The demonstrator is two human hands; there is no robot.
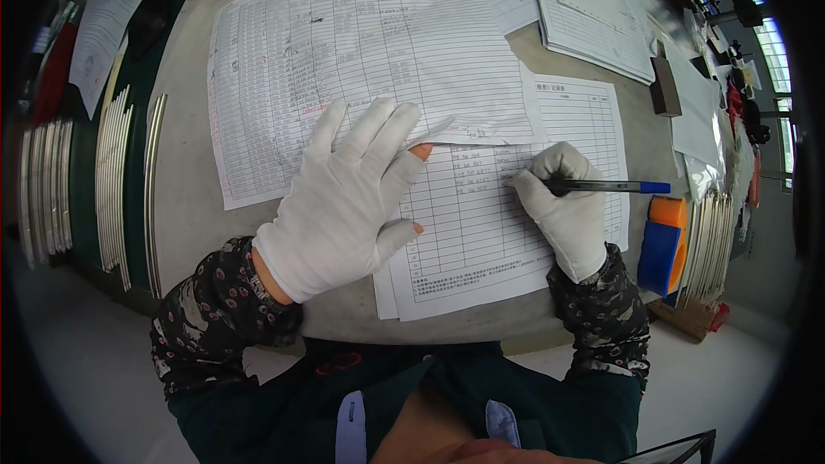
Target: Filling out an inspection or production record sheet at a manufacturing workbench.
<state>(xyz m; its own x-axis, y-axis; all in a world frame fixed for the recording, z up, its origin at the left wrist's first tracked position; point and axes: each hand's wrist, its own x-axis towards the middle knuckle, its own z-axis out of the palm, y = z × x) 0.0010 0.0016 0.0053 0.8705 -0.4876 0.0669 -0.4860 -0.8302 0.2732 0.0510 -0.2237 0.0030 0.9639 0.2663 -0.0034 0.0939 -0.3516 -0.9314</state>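
Note:
My left hand (pixel 344 193), in a white glove with bare thumb and index fingertips, lies flat with its fingers spread. It rests across the lower edge of a large handwritten table sheet (pixel 344 43) and the left side of a printed form (pixel 481 241). That sheet's folded edge covers the form's top. My right hand (pixel 567 215), also white-gloved, is closed round a dark pen (pixel 610 186) with a blue end. The pen points left, its tip by the handwritten rows of the form; the glove partly hides whether it touches the paper.
A blue and orange block (pixel 660 249) stands right of the form, beside a bundle of thin metal rods (pixel 706 245). More rods (pixel 113 189) lie at the left edge. A paper stack (pixel 593 26) and a dark brown block (pixel 664 88) sit at the far right.

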